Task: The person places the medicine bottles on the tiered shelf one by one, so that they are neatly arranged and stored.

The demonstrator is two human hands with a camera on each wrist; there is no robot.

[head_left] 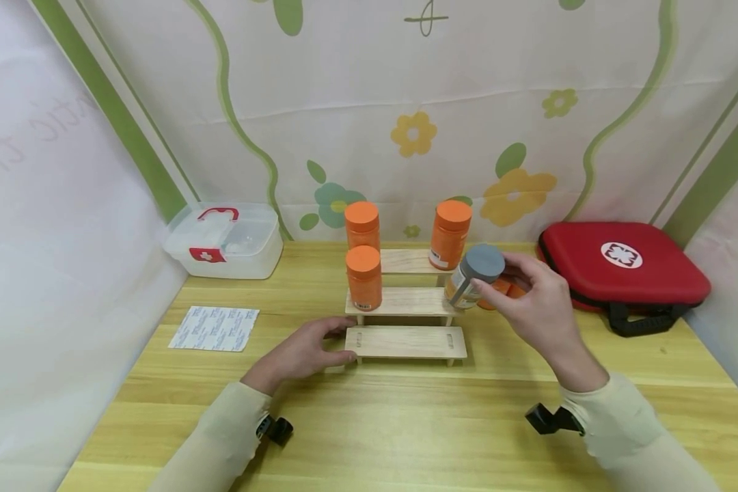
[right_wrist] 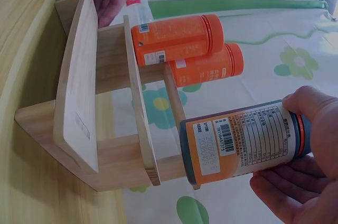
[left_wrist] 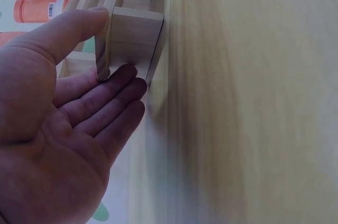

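My right hand [head_left: 541, 307] grips a grey-lidded supplement bottle [head_left: 484, 260] by its lid end, at the right end of the middle step, tilted. In the right wrist view, the bottle's label [right_wrist: 237, 142] shows a barcode and printed table. My left hand [head_left: 304, 348] holds the left end of the three-step wooden rack [head_left: 406, 342], thumb on the lowest board and fingers at its side. Orange bottles stand on the rack: one [head_left: 364, 280] on the middle step's left, another [head_left: 362, 222] behind it, and a third [head_left: 450, 236] at the top right.
Behind my right hand, an orange object [head_left: 498, 294] is partly hidden. A red first-aid case [head_left: 627, 266] lies at the right, its black handle toward me. To the left are a clear plastic first-aid box [head_left: 252, 246] and a blister pack [head_left: 215, 328]. A printed curtain hangs behind the table.
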